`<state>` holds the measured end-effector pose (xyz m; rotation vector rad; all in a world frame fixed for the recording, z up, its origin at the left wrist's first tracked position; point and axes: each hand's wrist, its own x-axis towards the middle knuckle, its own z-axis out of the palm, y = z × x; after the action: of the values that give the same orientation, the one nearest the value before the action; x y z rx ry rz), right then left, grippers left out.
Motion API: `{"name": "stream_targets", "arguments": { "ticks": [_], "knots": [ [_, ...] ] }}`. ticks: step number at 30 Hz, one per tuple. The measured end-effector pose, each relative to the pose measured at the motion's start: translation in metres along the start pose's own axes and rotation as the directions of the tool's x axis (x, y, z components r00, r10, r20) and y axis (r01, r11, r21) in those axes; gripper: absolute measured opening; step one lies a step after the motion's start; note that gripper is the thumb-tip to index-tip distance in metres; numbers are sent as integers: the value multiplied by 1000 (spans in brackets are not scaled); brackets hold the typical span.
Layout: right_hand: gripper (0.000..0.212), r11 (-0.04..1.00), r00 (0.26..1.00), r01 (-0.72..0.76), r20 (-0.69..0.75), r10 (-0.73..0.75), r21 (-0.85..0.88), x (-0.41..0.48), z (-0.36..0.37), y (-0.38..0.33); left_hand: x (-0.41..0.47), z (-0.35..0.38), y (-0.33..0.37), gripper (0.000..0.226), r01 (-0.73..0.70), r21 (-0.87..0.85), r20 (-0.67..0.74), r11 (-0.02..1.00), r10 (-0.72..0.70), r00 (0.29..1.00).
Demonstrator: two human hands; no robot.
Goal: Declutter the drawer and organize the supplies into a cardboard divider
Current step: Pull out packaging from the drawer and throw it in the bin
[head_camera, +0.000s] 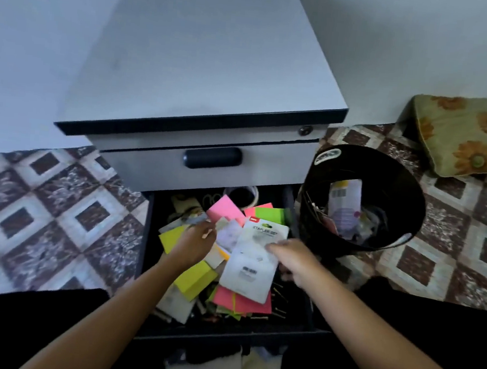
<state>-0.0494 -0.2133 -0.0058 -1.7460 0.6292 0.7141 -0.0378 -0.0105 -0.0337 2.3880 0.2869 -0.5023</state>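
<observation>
Declutter step. In the open drawer [223,331], lower centre, our right hand [292,256] pinches the stapler-set card [255,256]. Left hand [197,240] curls among sticky notes [193,278], grip unclear. Likely next: card into the bin [395,180], right.

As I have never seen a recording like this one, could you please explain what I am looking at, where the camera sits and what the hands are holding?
There is no machine here: a person wears one wide-angle camera on the head, so you look down along both arms. The left hand pinches a thin pale item, too small to name. The right hand grips the edge of a white card pack marked stapler set. Both are over the open drawer of a grey cabinet, full of pink, green and yellow sticky notes, with a tape roll at the back. Right of the drawer stands a black bin with discarded packaging inside. No cardboard divider is in view.
</observation>
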Motion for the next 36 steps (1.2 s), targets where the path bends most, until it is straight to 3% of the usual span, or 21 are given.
{"name": "stream_targets", "arguments": {
  "ticks": [4,7,10,14,19,24,27,30,36],
  "knots": [
    [57,996,979,-67,-199,55,-52,18,43,26,-18,-3,-39,51,82,202,-58,976,-72,996],
    [73,990,953,-92,-297,58,-102,23,58,38,-26,-2,-57,71,124,343,39,931,-146,988],
    [64,986,939,-120,-336,75,-114,26,60,44,-30,1,-64,75,110,441,59,891,-151,987],
    [36,997,949,-37,-315,12,-74,32,53,51,-31,3,-63,66,61,542,-10,838,-66,998],
    [11,998,964,64,-257,-69,-30,27,43,53,-14,2,-61,73,82,478,-74,874,-53,996],
    [19,981,932,166,-307,-191,-104,2,34,37,-7,0,-52,76,122,455,-89,882,-92,992],
    [32,924,886,233,-325,-330,-303,-7,26,31,0,-2,-48,76,82,432,-144,898,-21,989],
    [50,825,819,267,-334,-467,-499,-10,21,28,12,-4,-44,78,-6,458,-76,889,46,996],
    [48,793,788,222,-374,-488,-567,-6,14,27,30,-5,-37,60,-25,590,-52,807,69,996]
  ]
}}
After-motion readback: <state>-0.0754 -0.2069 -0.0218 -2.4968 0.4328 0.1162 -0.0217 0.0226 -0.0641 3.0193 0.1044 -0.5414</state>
